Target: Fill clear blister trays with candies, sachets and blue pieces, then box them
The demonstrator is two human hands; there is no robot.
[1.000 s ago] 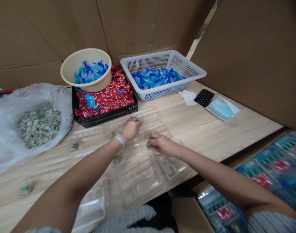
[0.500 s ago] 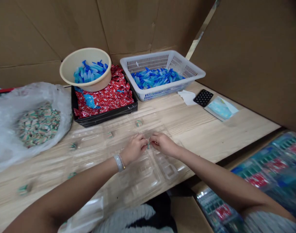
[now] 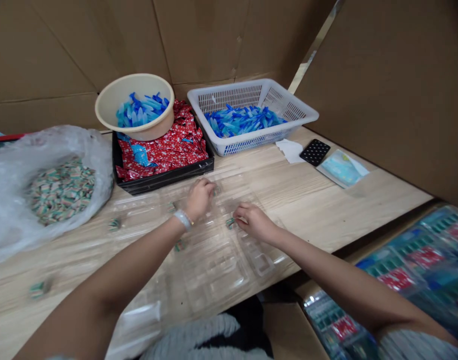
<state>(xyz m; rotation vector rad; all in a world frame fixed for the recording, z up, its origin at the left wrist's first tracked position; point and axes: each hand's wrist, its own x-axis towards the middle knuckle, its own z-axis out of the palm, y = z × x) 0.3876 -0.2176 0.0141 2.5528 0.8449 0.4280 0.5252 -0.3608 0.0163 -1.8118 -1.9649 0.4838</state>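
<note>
Right hand (image 3: 251, 219): thumb and fingers bent toward one another at a small striped piece (image 3: 229, 223), which lies just left of the fingertips; whether it is gripped or merely touched cannot be told. Left hand (image 3: 201, 195): beyond and to the left of the right, blurred, its fingertips beside a second striped piece (image 3: 216, 190); its hold is likewise unclear. Beneath both hands, and running to their left and nearer the body, lie clear plastic trays (image 3: 217, 280), whose outlines partly merge with the wooden table (image 3: 364, 200). Further striped pieces sit singly to the left of the left hand, one (image 3: 114, 224) well apart from it; a plastic bag (image 3: 97, 155) farther out in that direction contains many more. Beyond the left hand stands a black box (image 3: 169, 177) of red packets (image 3: 184, 145), with a cream bowl (image 3: 154, 132) of blue pieces (image 3: 141, 111) resting on them; beyond the right hand is a white basket (image 3: 251, 142) of similar pieces. Packed trays (image 3: 397, 277), to the right of the right hand and below table level, show red, blue and green contents. By comparison, the trays at the hands, where only striped pieces can be made out, appear to be at an early stage of filling, with red and blue items not yet added.
</note>
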